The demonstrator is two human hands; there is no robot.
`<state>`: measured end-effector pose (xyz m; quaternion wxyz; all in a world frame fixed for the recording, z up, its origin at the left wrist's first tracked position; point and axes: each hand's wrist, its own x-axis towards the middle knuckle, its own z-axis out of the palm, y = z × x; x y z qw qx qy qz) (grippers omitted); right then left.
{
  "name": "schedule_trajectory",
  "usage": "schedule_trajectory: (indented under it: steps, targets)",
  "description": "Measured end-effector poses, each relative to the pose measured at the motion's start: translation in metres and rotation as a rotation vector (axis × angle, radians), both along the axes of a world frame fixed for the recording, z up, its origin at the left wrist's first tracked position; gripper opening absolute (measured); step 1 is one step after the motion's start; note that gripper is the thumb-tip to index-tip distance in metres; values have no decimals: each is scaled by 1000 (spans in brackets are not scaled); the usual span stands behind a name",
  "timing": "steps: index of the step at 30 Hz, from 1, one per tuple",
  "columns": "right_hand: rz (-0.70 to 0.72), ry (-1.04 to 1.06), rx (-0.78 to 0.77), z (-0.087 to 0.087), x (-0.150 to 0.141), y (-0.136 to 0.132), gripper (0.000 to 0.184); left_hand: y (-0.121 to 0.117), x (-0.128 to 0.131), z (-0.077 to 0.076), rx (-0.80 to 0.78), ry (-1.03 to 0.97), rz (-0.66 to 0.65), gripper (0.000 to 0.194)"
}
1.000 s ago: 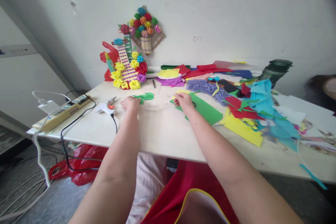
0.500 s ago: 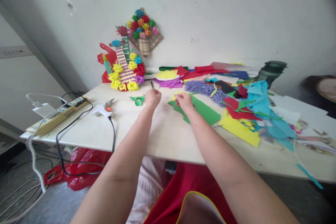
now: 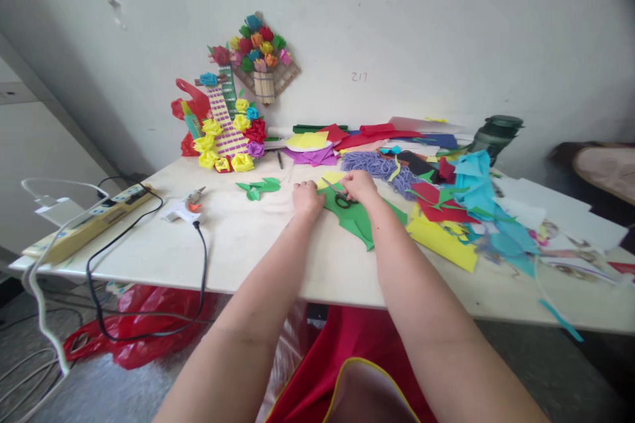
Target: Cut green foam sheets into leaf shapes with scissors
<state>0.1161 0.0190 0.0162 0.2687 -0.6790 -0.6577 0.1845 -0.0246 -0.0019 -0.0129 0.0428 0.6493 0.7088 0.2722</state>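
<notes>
My right hand (image 3: 360,187) is closed at the handles of a small pair of scissors (image 3: 343,201), whose blades point up and left over the green paper (image 3: 357,221). My left hand (image 3: 308,199) rests at the paper's left edge with its fingers curled on it; the fingertips are partly hidden. The green sheet has cut, uneven edges, and one part is folded near the front. Cut green paper leaves (image 3: 258,187) lie to the left of my left hand. A small yellow piece of paper (image 3: 331,178) shows behind the scissors.
At left lie a white glue gun (image 3: 182,210) with a black cord and a power strip (image 3: 89,225). Paper flowers (image 3: 213,145) stand behind. Purple yarn (image 3: 380,168), yellow paper (image 3: 441,238), blue crepe paper (image 3: 479,182) and a dark bottle (image 3: 497,135) are at right.
My left hand has moved right to the green paper's edge. My right hand has shifted slightly right, and the scissors now show at its fingers. The green sheet has turned a little.
</notes>
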Motion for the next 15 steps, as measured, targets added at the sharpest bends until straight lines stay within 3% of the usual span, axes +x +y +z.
schedule_trajectory:
  steps: [7,15]
  targets:
    - [-48,-369,-55,22,13,-13,23,1,-6,-1,-17,-2,37,28]
    - [49,-509,-65,14,-6,-20,31,4,-3,0,-94,10,78,43]
